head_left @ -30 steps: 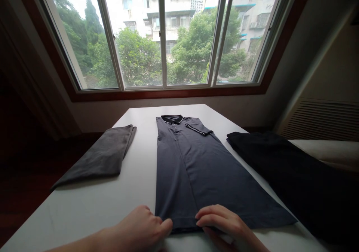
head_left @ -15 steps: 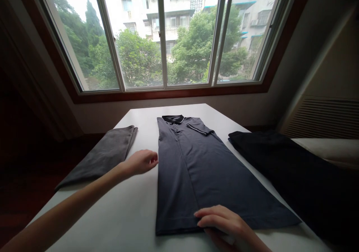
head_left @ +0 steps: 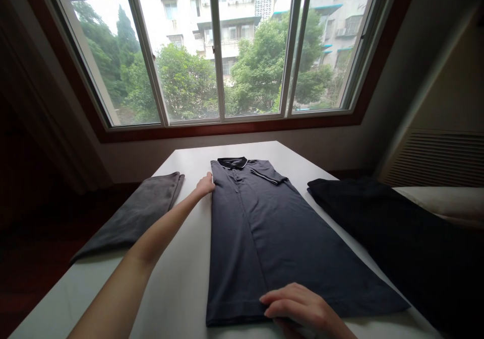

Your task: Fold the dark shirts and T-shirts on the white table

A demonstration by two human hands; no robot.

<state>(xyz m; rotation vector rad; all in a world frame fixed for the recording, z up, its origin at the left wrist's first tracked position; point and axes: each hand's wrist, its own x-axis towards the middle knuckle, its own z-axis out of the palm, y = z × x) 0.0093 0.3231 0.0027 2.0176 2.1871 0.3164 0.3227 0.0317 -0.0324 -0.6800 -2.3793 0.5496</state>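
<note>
A dark grey polo shirt [head_left: 260, 238] lies flat with its collar at the far end. Its left side is folded inward in a long straight line, while the short sleeve on the right, trimmed with white stripes, lies across the front. At the shirt's upper left edge, my left hand [head_left: 205, 184] has its fingers closed against the fabric; the fingertips are small and partly hidden. My right hand [head_left: 298, 306] holds the bottom hem near its middle, fingers on top and thumb underneath.
The shirt rests on a white table [head_left: 170, 288]. A folded grey-brown garment [head_left: 132, 213] lies on the left side, and a black garment [head_left: 381, 228] on the right. Beyond the table's far edge is a wall with a wide window [head_left: 219, 121].
My left hand has moved forward along the shirt's left side, from beside its middle to the edge near the shoulder. My right hand stays at the hem.
</note>
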